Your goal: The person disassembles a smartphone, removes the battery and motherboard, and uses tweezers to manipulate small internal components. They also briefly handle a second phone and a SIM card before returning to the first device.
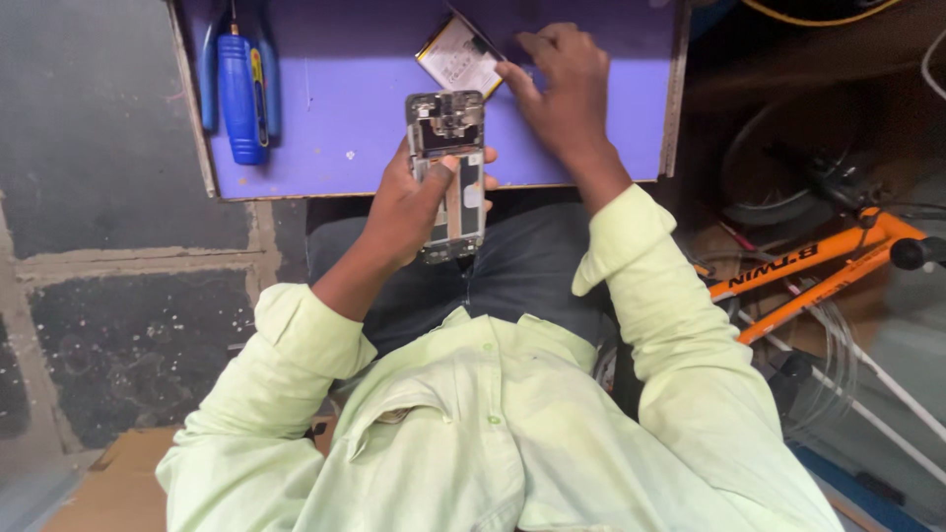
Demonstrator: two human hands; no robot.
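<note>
while your left hand (409, 202) grips the opened, backless grey phone (448, 172) at frame centre, your right hand (562, 84) pinches the removed flat white battery (455, 56) on the purple board (345, 108); reassembly remains.

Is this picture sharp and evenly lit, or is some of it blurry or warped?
Head view: wide-angle bend at the edges; left hand and opened phone fairly sharp, right hand slightly motion-soft; purple board evenly lit, the upper right corner dim.

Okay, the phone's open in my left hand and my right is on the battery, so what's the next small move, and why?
Probably lift the battery toward the opened phone. The right hand already pinches its edge on the purple board, while the left hand holds the phone with its insides exposed.
</note>
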